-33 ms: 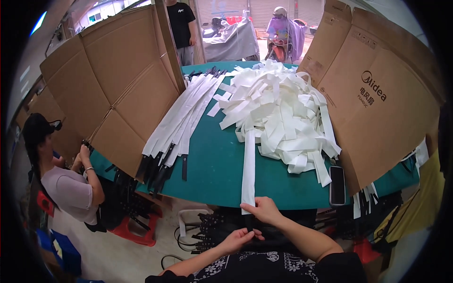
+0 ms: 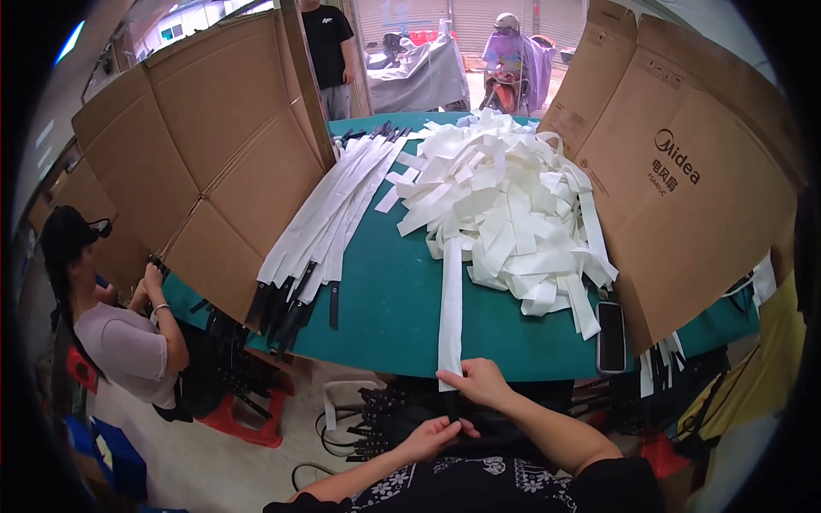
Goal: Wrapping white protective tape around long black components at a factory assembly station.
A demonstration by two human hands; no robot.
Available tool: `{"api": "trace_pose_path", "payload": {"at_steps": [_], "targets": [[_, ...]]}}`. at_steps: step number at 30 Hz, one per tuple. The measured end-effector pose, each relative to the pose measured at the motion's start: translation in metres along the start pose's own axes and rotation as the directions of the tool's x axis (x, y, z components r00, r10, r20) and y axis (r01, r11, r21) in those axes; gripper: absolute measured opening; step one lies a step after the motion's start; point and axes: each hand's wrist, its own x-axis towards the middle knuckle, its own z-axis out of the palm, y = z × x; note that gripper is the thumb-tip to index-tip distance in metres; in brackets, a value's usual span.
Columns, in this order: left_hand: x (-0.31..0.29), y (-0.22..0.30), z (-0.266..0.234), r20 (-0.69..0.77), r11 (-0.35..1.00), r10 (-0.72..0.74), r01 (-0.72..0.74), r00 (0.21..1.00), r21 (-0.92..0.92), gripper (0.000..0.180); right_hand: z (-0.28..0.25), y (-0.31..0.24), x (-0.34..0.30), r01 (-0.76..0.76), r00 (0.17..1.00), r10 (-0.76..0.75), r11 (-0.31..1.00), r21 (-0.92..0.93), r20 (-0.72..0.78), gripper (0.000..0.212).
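Observation:
A long white sleeve (image 2: pixel 450 316) runs from the pile toward me over the table's near edge. The dark end of a black strap (image 2: pixel 453 405) comes out of its lower opening. My right hand (image 2: pixel 483 382) pinches the sleeve close to that opening, thumb on top. Just below, my left hand (image 2: pixel 434 437) has its fingers closed on the strap's end. The rest of the strap is hidden, so how far it reaches inside the sleeve I cannot tell. A big heap of loose white sleeves (image 2: pixel 513 214) lies beyond my hands.
On the green table (image 2: pixel 385 316), sleeved black straps (image 2: pixel 333 205) lie at the left. Cardboard sheets (image 2: pixel 214 154) stand on both sides; a phone (image 2: pixel 611 338) rests at the right edge. More black straps (image 2: pixel 385 423) hang below. A co-worker (image 2: pixel 128 333) sits at the left.

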Motion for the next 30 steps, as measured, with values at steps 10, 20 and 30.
{"api": "trace_pose_path", "payload": {"at_steps": [10, 20, 30], "targets": [[0.01, 0.037, -0.009, 0.045, 0.979, 0.104, -0.094, 0.994, -0.183, 0.024, -0.002, -0.001, 0.0, -0.017, 0.994, 0.022, 0.998, -0.053, 0.103, 0.048], [0.012, 0.05, 0.001, -0.046, 0.961, 0.089, -0.098, 0.995, -0.258, 0.028, -0.006, -0.008, 0.014, 0.067, 0.998, -0.066, 0.997, 0.036, -0.01, 0.05], [0.002, 0.039, 0.005, 0.054, 0.993, -0.009, 0.015, 0.998, -0.119, 0.035, -0.009, -0.004, 0.019, 0.052, 0.993, -0.059, 0.996, -0.071, -0.101, 0.054]]}}
